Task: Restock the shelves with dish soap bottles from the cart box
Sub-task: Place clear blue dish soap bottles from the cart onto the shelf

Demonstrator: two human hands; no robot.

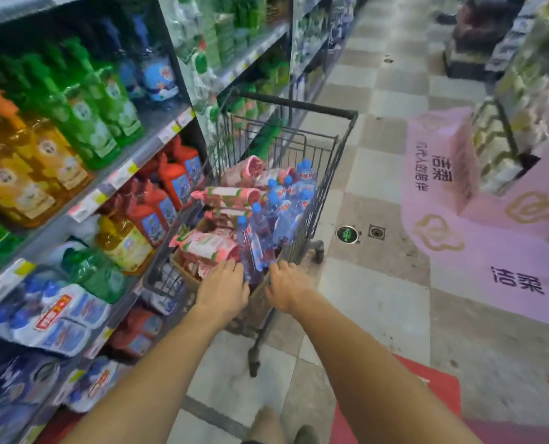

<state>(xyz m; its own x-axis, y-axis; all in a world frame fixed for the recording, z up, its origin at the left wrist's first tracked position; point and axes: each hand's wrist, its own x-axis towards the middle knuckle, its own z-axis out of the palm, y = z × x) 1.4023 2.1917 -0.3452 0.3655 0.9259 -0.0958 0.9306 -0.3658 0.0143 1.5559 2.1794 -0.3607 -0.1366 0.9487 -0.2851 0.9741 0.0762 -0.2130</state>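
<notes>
– Where are your hands?
– Head view: both reach into the cardboard box [183, 273] in the cart [318, 174]. My left hand [223, 291] lies flat, fingers relaxed, on pink packets [207, 246]. My right hand [287, 288] curls over the box's near edge.
– And the soap?
– Blue-capped dish soap bottles [276, 216] stand in the box between and just beyond my hands.

Clear dish soap bottles [278, 216] with blue caps stand tilted and crowded along the right side of the cardboard box [186, 272] in the cart [327, 161]. Pink refill pouches [209, 246] lie stacked at the box's left side.
</notes>
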